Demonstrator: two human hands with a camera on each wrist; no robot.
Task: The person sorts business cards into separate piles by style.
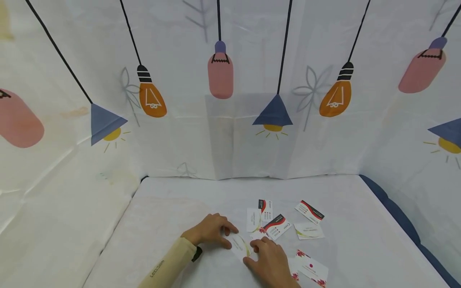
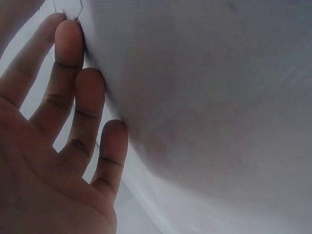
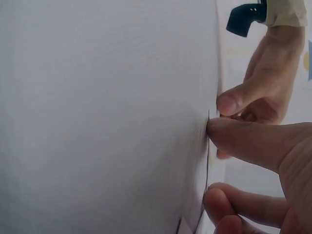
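Observation:
A white business card with a yellow-green curve lies between my two hands, low on the white table. My left hand holds its left side, thumb and index finger at the edge. On the opposite side my right hand grips the card by thumb and fingertips. Seen from the left wrist, the other fingers are slightly bent and their tips meet the table. The right wrist view shows the right thumb on the thin card edge, with the left hand just beyond.
Past my hands, several overlapping business cards lie in a loose group. Two more, a red-and-black one and a green-curved one, lie to their right. Red-patterned cards lie beside my right hand. A lamp-print curtain surrounds the table.

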